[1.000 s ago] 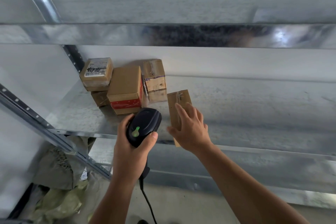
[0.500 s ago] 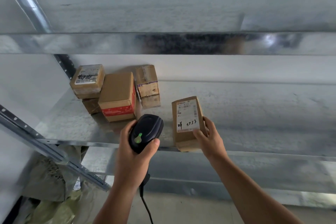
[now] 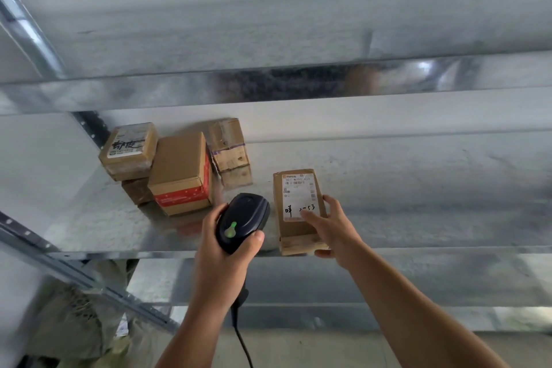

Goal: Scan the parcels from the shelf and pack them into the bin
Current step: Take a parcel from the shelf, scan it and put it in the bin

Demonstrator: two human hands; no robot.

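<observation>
So the right hand [image 3: 331,230] is holding the parcel [image 3: 298,206] just right of centre frame. Its grip is wrapping round the lower right edge, thumb lying across the bottom of the white label [image 3: 300,197], other fingers tucking round the side and underneath. The parcel's near end is sitting right at the front lip of the shelf [image 3: 418,203]. I can't tell if it's resting there or hanging just clear.

The left hand [image 3: 227,251] is closing its grip fully round the scanner [image 3: 243,219], green light showing on top, cable [image 3: 242,337] dangling down to the bottom of the frame.

What matters is that the parcel is lying immediately right of the scanner head, nearly touching. Its long axis is running up the frame, away from the person, label face up. The scanner nose is pointing up-right past the parcel's left edge, more alongside the label than at it. I reckon either the scanner is going to need swinging right and tipping down, or the right hand is going to need to angle the label toward it. That thumb is also covering a bit of the label, though the barcode looks higher up.

The other parcels [image 3: 182,173] are waiting in a cluster at upper left. The bin isn't in view.
</observation>
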